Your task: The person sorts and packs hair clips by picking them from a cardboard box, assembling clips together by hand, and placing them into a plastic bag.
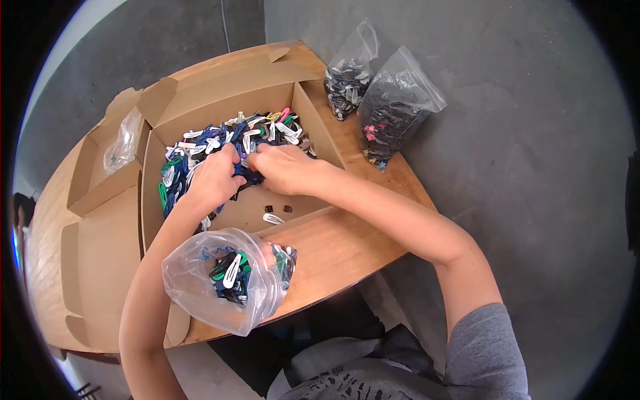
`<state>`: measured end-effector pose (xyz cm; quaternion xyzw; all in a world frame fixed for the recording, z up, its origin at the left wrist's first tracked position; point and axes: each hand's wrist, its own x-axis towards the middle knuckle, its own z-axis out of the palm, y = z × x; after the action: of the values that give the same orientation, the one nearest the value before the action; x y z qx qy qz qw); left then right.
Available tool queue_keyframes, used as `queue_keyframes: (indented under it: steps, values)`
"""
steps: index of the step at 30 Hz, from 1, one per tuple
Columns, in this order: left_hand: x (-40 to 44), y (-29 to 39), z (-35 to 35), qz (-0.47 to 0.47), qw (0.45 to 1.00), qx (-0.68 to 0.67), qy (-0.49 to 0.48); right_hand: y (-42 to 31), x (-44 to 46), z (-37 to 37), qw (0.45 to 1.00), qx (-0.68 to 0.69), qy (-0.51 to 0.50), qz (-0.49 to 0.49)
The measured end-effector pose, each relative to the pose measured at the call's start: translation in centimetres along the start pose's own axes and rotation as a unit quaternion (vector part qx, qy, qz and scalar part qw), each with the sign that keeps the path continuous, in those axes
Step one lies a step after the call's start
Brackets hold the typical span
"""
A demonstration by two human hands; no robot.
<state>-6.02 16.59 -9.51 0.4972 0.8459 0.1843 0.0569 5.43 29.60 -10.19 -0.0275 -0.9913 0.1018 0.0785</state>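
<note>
Snap hair clips [193, 150] in white, navy, green and black lie heaped in a shallow cardboard box [313, 127]. My left hand [215, 179] reaches into the near side of the heap, its fingers curled on dark blue clips. Close beside it on the right, my right hand [283, 165] has its fingers bent into the same clips, fingertips partly hidden. An open clear plastic bag [183, 270] holding more clips stands in front of the box, beside my left forearm. One white clip [273, 219] and two small dark clips lie apart on the box floor.
Two clear zip bags of clips stand on the wooden table [360, 243] at right: one with grey-and-black clips [345, 90], one with mostly black pieces [390, 123]. Left of the box, a smaller cardboard box [100, 180] holds a crumpled plastic bag [123, 143]. A grey wall rises behind.
</note>
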Motion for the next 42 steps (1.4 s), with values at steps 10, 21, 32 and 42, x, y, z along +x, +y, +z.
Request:
queue_keyframes:
  steps: [10, 21, 32, 42]
  values:
    - [-0.4, -0.4, 0.0, -0.008, 0.996, -0.088, -0.015, 0.7, 0.4, 0.7, 0.999, 0.033, 0.008, -0.012]
    - [-2.6, -0.6, -4.9, -0.068, 0.913, -0.398, -0.059, 1.0, 0.4, 1.4, 0.997, 0.061, 0.022, -0.032]
    - [-11.6, 2.4, -12.9, 0.101, 0.842, -0.528, -0.045, 1.1, 0.3, 1.3, 0.999, 0.026, 0.023, -0.031]
    - [-5.2, 1.5, -7.3, 0.039, 0.951, -0.300, -0.057, 1.1, 0.0, -0.1, 1.000, 0.015, -0.011, 0.004]
